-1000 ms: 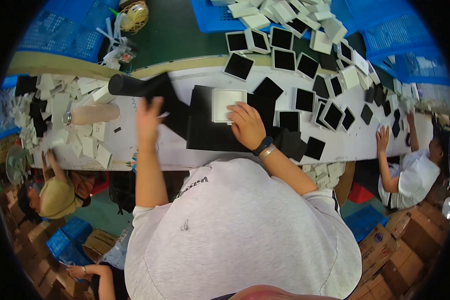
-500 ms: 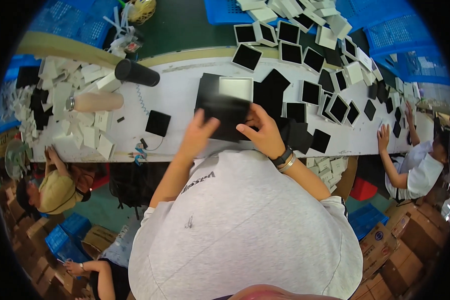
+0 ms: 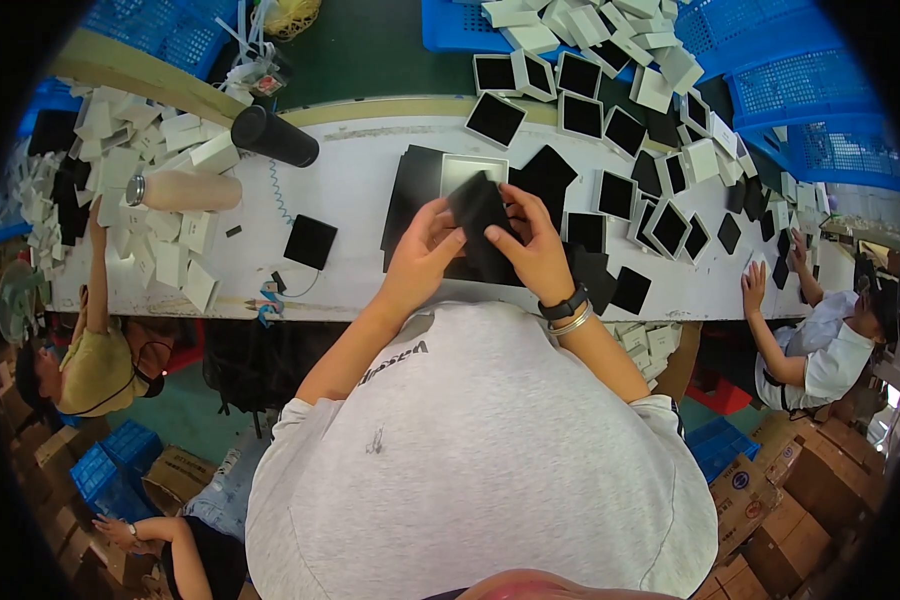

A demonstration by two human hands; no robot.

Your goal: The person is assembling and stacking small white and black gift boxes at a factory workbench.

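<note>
The sheet (image 3: 483,232) is looking blk, & the box (image 3: 463,168) by it is showing wht. Other boxes (image 3: 581,116) are showing wht rims w/ blk middles. The table (image 3: 360,200) is looking wht w/ gray smudges. The shirt (image 3: 510,430) is showing lt gray w/ tiny flecks & dk print; the watch (image 3: 570,303) is looking blk. The bottle (image 3: 192,190) is looking pale pink, the tube (image 3: 282,140) blk, the cord (image 3: 276,190) blue. The trays (image 3: 792,95) are showing bright blue w/ rows of holes. The floor (image 3: 175,418) is looking green, the cartons (image 3: 785,535) brown.
</note>
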